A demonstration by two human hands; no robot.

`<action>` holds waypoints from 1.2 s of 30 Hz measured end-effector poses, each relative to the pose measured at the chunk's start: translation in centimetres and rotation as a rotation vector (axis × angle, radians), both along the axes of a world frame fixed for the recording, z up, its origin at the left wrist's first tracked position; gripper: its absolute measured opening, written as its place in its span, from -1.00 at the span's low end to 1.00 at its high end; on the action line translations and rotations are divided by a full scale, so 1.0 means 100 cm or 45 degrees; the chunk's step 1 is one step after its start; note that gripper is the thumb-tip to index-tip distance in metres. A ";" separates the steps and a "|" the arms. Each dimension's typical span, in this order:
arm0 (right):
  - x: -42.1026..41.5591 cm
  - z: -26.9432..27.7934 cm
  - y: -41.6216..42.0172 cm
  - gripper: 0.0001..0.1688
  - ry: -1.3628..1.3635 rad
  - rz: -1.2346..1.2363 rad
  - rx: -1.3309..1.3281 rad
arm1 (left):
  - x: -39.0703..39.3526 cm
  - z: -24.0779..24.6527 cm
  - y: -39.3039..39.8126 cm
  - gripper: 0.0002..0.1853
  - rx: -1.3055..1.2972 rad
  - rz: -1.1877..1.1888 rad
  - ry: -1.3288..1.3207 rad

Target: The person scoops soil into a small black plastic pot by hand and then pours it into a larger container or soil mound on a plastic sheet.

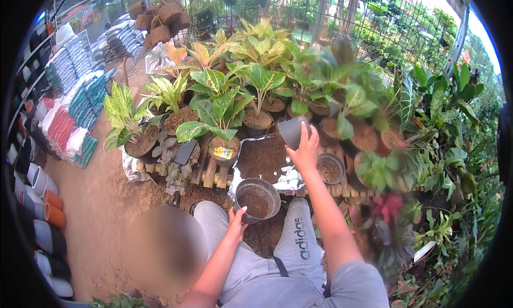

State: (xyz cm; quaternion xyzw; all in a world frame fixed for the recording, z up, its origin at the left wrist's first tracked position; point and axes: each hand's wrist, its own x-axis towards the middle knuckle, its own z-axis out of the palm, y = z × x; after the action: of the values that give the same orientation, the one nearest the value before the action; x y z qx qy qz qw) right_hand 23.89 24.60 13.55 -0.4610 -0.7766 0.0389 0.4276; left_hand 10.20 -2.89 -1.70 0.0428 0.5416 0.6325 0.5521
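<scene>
My left hand [238,223] grips the near rim of a black plastic plant pot [257,200] with soil low inside, held above my lap. My right hand [303,147] holds a smaller dark plastic pot [291,131], tilted, over the right side of an open white sack of soil [260,157]. Another round pot [330,168] with a little soil stands on the slatted wooden bench [210,175], just right of my right forearm. A potted leafy plant [224,141] with a yellow label on its soil stands left of the sack.
Many potted foliage plants [260,81] crowd the bench behind the sack. A phone [184,152] lies left of the labelled pot. Stacked filled bags [76,107] and rows of plastic pots [54,208] line the left side. Dense plants [441,147] border the right.
</scene>
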 end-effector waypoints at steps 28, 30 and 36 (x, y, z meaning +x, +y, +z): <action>0.070 -0.130 -0.113 -0.05 1.268 0.130 -1.365 | -0.011 0.010 -0.003 0.04 0.430 0.037 -0.302; 0.064 -0.134 -0.114 -0.02 1.221 0.352 -1.432 | -0.012 0.007 -0.003 0.05 0.436 0.071 -0.368; 0.052 -0.139 -0.098 0.16 0.997 0.038 -1.639 | -0.014 0.003 -0.006 0.01 0.382 0.063 -0.319</action>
State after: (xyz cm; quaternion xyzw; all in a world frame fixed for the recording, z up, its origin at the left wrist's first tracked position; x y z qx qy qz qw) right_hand 29.08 14.82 -0.32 -0.5617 -0.3977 0.6520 0.3180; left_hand 8.75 -3.51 -1.42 0.0320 0.3692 0.7199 0.5868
